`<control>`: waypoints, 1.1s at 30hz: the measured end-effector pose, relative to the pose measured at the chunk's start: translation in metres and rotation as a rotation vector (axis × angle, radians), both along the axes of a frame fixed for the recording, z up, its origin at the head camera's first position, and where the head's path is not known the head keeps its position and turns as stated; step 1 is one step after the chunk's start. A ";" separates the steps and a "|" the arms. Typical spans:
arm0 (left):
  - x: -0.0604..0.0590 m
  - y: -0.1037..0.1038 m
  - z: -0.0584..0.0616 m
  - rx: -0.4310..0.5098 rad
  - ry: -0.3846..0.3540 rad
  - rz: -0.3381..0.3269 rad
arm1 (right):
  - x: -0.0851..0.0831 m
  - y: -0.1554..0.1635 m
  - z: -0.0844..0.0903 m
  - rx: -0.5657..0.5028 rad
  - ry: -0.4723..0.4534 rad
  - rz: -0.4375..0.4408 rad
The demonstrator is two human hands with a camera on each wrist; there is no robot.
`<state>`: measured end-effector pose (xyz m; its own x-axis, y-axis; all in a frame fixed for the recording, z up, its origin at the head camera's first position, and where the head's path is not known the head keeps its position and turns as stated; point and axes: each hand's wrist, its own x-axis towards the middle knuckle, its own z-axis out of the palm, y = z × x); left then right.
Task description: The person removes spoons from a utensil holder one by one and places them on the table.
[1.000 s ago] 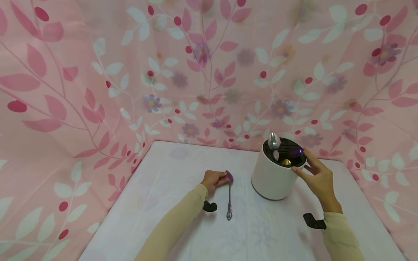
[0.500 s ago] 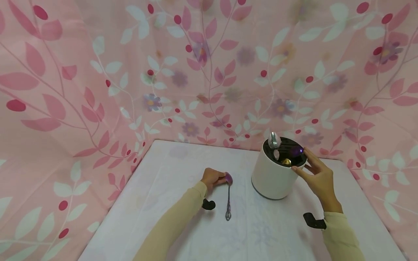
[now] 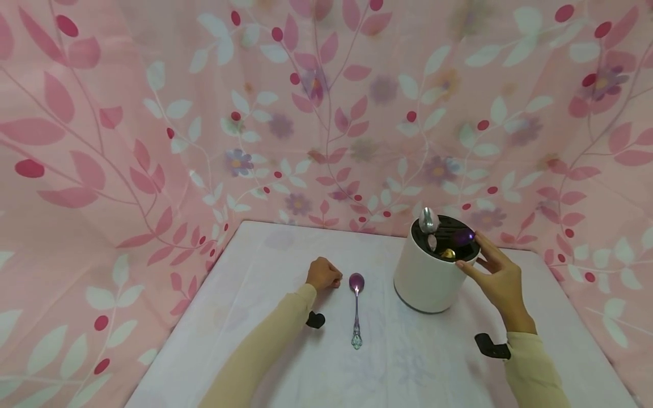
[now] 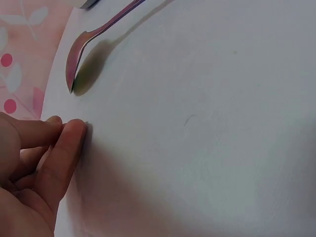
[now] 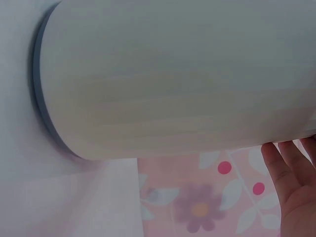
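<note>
Seeing spoon (image 3: 356,309) lying flat on surface (image 3: 265,272), at 3 o'clock of left hand (image 3: 322,274); that grip curling, holding nothing. Judging spoon light, stiff, slick; pinching mid-handle best. Right hand (image 3: 495,275), grip wide, resting against holder (image 3: 425,277) rim.

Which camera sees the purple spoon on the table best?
The head view: the whole spoon lies flat on the table, bowl to handle. The left wrist view shows only its bowl and part of the handle; the right wrist view shows none of it.

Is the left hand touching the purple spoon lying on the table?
Apart. The head view shows bare table between the curled left hand and the purple spoon; the left wrist view shows the same gap before the fingertips.
</note>
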<state>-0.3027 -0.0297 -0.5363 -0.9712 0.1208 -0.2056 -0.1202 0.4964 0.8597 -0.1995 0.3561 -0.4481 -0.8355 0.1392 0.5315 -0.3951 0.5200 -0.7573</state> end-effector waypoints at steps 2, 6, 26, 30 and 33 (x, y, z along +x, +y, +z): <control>-0.002 0.001 0.001 0.018 0.001 0.018 | 0.000 0.001 0.000 0.003 -0.001 0.001; -0.008 0.006 0.008 0.143 -0.004 0.073 | 0.000 0.000 0.001 -0.004 -0.001 0.005; -0.008 0.097 0.109 0.698 0.068 -0.077 | 0.002 -0.002 0.001 -0.019 0.000 0.008; -0.003 0.111 0.130 0.735 0.121 -0.143 | 0.003 -0.004 0.004 -0.012 -0.004 0.014; 0.001 0.120 0.142 0.777 0.131 -0.185 | 0.008 -0.008 0.013 -0.006 -0.006 0.013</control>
